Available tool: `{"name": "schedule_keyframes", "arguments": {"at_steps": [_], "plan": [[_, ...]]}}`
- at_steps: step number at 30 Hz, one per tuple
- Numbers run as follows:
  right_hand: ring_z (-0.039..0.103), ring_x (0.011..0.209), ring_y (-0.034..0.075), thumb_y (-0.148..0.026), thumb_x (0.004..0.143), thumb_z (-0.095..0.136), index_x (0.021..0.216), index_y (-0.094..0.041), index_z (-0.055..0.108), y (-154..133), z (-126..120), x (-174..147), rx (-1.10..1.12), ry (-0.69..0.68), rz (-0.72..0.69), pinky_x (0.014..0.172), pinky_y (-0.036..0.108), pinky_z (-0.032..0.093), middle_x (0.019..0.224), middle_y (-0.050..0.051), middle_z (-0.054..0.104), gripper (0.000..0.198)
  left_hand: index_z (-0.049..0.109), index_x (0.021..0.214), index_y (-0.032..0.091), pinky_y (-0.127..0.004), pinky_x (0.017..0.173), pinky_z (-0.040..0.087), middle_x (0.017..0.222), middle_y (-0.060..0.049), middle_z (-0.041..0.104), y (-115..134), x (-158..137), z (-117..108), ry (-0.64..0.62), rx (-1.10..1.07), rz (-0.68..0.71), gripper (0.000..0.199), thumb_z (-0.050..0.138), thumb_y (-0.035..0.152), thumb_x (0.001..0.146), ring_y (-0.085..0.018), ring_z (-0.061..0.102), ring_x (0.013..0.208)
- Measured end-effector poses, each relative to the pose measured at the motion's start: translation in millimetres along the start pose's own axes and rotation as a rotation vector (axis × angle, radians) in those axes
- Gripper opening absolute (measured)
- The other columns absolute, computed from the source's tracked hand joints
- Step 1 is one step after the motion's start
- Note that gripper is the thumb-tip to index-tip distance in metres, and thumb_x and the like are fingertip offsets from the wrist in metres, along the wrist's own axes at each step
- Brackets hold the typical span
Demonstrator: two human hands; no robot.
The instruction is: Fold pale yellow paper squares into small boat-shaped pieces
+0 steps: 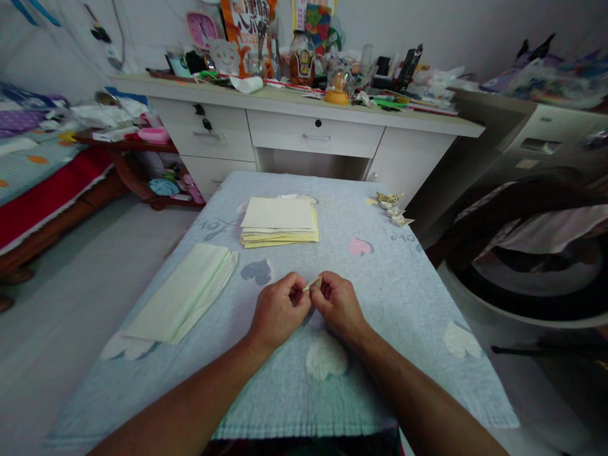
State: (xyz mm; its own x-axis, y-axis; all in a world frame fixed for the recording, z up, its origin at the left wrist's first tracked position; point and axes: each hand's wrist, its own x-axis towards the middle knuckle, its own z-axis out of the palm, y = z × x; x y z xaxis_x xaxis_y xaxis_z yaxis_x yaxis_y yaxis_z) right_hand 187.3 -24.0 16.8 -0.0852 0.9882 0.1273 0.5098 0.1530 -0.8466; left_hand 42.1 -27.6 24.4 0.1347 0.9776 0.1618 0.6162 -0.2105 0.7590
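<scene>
Between my two hands is a small piece of folded paper [313, 283], pale and pointed. My left hand [281, 310] pinches its left end, and my right hand [338, 304] pinches the right end with thumb and fingers. Both hands are just above the cloth-covered table [399, 354]; fingers hide part of the paper. Beyond them lies a stack of cream and yellow paper sheets [279, 218]. To the left is a pile of long pale-green paper [185, 291]. Several small folded paper pieces [393, 208], one with a dark pattern, sit at the far right corner.
A white desk [313, 130] stands behind the table, crowded with a jar [302, 58], a pink clock [201, 29] and other clutter. At right is a front-loading washing machine [532, 149] with clothes hanging from its opening. A bed [42, 183] is at left.
</scene>
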Motion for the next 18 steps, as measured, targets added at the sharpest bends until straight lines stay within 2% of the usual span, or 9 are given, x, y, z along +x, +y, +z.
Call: {"name": "schedule_keyframes", "arguments": {"at_steps": [7, 11, 13, 15, 18], "plan": [[0.042, 0.054, 0.010, -0.024, 0.080, 0.051, 0.066, -0.020, 0.051, 4.6, 2.7, -1.8, 0.152, 0.028, 0.042, 0.051, 0.021, 0.031, 0.058, -0.004, 0.047, 0.015, 0.056, 0.080, 0.021, -0.022, 0.062, 0.042, 0.069, 0.003, 0.060, 3.2, -1.2, 1.8, 0.028, -0.082, 0.027, 0.004, 0.056, 0.024, 0.079, -0.012, 0.057, 0.064], [0.044, 0.056, 0.011, -0.025, 0.081, 0.052, 0.071, -0.019, 0.053, 4.8, 2.5, -2.6, 0.219, 0.019, 0.033, 0.053, 0.022, 0.034, 0.062, -0.004, 0.049, 0.011, 0.056, 0.080, 0.020, -0.021, 0.059, 0.041, 0.069, 0.003, 0.059, 2.1, -1.3, 2.9, 0.007, -0.162, 0.034, 0.006, 0.052, 0.023, 0.083, -0.011, 0.056, 0.062], [0.047, 0.059, 0.011, -0.022, 0.078, 0.055, 0.085, -0.019, 0.056, 3.4, 0.7, -2.7, 0.244, 0.029, 0.004, 0.054, 0.021, 0.036, 0.070, -0.003, 0.053, 0.007, 0.057, 0.081, 0.019, -0.021, 0.060, 0.041, 0.070, 0.003, 0.060, 1.9, -1.1, 2.3, 0.016, -0.158, 0.041, 0.006, 0.052, 0.022, 0.083, -0.011, 0.056, 0.063], [0.050, 0.065, 0.011, -0.020, 0.076, 0.059, 0.096, -0.020, 0.056, 1.8, -2.1, -2.2, 0.250, 0.039, -0.049, 0.058, 0.021, 0.038, 0.080, -0.002, 0.055, 0.021, 0.060, 0.082, 0.019, -0.022, 0.062, 0.042, 0.072, 0.002, 0.062, 1.8, -0.6, 1.3, 0.029, -0.133, 0.050, 0.007, 0.053, 0.021, 0.082, -0.012, 0.056, 0.064], [0.051, 0.072, 0.012, -0.018, 0.077, 0.060, 0.085, -0.019, 0.058, 0.8, -6.5, -0.7, 0.183, 0.026, -0.143, 0.063, 0.022, 0.038, 0.079, -0.001, 0.054, 0.008, 0.063, 0.083, 0.019, -0.022, 0.064, 0.042, 0.075, 0.001, 0.065, 1.4, 0.0, 0.1, 0.038, -0.110, 0.075, 0.009, 0.054, 0.020, 0.081, -0.012, 0.057, 0.066]]}}
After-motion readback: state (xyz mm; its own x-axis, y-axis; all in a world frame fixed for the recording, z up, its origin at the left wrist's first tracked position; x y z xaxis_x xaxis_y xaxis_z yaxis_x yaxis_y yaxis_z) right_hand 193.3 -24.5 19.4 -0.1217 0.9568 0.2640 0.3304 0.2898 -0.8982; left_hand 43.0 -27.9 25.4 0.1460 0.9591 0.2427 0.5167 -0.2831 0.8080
